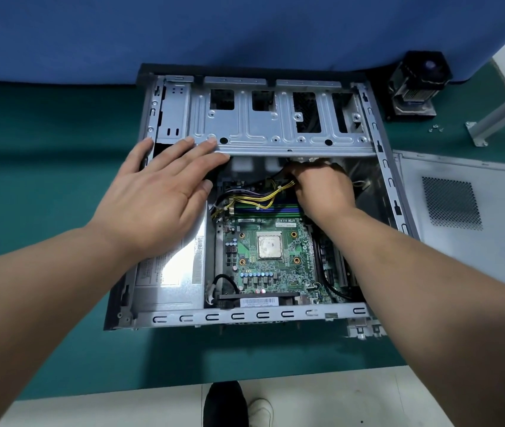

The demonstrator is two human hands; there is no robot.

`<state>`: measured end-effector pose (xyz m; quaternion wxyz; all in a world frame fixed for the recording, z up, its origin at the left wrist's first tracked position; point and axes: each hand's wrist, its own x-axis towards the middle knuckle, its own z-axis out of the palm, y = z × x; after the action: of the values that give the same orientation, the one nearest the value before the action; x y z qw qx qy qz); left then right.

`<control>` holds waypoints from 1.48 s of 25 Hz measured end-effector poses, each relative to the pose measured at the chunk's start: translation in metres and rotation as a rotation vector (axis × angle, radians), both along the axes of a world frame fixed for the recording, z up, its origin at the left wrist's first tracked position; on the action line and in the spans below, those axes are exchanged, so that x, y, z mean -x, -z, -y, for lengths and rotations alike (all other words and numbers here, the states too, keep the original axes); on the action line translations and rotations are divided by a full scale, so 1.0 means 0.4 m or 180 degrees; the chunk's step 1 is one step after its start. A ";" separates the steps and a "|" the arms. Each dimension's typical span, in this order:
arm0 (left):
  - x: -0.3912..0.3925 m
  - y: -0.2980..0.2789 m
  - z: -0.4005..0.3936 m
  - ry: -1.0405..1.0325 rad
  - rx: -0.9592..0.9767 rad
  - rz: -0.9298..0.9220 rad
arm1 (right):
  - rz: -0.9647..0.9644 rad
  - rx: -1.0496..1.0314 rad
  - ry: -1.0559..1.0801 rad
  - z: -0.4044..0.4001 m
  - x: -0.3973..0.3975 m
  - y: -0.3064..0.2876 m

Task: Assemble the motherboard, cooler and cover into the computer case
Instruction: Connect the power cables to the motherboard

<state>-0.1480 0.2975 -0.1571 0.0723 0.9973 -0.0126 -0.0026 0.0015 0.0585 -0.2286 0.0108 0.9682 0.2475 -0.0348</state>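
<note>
Left hand: reaches in from the lower left of the frame, palm down, fingers straight and spread wide; fingertips lie on the front edge of the drive cage, thumb over the case's left wall.
Right hand: comes in from the lower right, wrist bent down into the case, fingers curled at the end of the yellow and black cable bundle just under the drive cage; the fingertips are hidden, so I cannot tell exactly what they pinch.
Case: lies open in the middle of the frame on the green mat.
Motherboard: sits flat inside the case, right of the silver power supply; it lies below and beside the right wrist, its bare square chip well apart from both hands.
Cooler: stands on the mat at the upper right, outside the case, well away from the fingers.
Cover: grey panel with a mesh vent, flat on the mat just right of the case.
Screws: a few small ones near the cooler.
</note>
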 end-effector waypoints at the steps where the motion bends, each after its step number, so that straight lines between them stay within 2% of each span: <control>1: 0.000 -0.001 0.000 0.0001 0.0009 0.0008 | 0.0010 -0.0008 0.0004 -0.001 -0.001 0.002; 6: 0.002 0.001 -0.001 0.0001 0.0015 0.0028 | 0.0071 0.0016 0.0030 -0.007 -0.002 0.007; 13: 0.001 0.001 -0.003 0.0006 0.0020 -0.0005 | -0.0148 -0.0096 0.0169 -0.002 -0.001 0.008; 20: 0.001 0.000 -0.003 -0.0005 0.0038 0.0008 | -0.0100 0.0374 0.0217 -0.012 0.003 -0.010; 32: 0.003 -0.005 0.003 -0.0035 0.0008 0.0010 | 0.0043 0.0811 -0.0353 -0.003 0.067 -0.040; 37: 0.003 0.000 0.002 -0.0040 0.0045 0.0050 | -0.0215 0.0902 -0.0118 -0.005 0.082 -0.047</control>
<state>-0.1492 0.2967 -0.1572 0.0793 0.9968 -0.0069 0.0058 -0.0313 0.0603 -0.2096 0.1396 0.9505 0.2583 -0.1018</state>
